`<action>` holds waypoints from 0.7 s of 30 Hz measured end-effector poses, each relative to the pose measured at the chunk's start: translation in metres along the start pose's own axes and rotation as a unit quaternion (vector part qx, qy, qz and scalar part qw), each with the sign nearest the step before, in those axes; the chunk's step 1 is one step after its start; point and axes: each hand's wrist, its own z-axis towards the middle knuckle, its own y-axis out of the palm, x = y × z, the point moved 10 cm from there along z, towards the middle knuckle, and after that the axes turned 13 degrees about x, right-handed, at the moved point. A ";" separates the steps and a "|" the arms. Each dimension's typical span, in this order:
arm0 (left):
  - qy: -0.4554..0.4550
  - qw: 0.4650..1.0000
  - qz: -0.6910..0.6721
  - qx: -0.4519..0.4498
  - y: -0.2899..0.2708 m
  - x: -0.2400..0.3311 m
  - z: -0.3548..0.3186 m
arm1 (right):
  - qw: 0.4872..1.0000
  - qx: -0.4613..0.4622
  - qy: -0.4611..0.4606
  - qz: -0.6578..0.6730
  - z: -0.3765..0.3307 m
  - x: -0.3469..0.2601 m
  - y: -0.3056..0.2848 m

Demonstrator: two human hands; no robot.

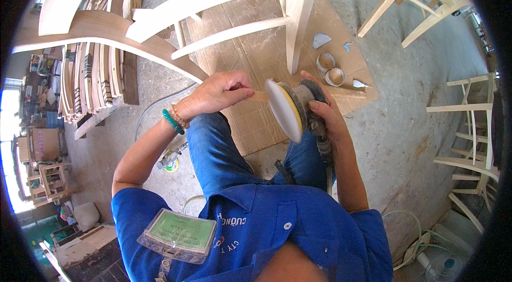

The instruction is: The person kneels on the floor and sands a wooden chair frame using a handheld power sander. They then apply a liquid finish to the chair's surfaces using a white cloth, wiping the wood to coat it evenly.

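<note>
My right hand (332,117) is wrapped around a round disc sander (285,111), whose pale pad with a yellow edge faces left. My left hand (220,91) is closed, thumb and forefinger pinching a small thin strip of light wood (260,97). The strip's far end meets the upper part of the sanding pad, or sits right in front of it; which one I cannot tell. Both hands are held above my knees. Just beyond them stands a pale unfinished wooden chair frame (295,20), touched by neither hand.
Under the chair lies a cardboard sheet (234,50) with two tape-like rings (335,76) and a small white-bladed tool (359,84). Curved wooden parts (93,79) are stacked at left. More chair frames (469,107) stand at right. A hose (143,114) crosses the floor.
</note>
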 end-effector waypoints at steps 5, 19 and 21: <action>0.016 1.000 0.015 -0.002 0.001 0.002 0.002 | 1.000 -0.007 -0.005 0.002 -0.001 -0.002 0.001; 0.031 0.998 0.036 -0.031 0.006 0.002 -0.003 | 0.999 -0.039 0.006 -0.019 -0.001 -0.001 0.007; 0.033 0.999 0.019 -0.024 0.005 0.003 -0.003 | 0.999 -0.036 0.006 -0.013 -0.001 -0.001 0.007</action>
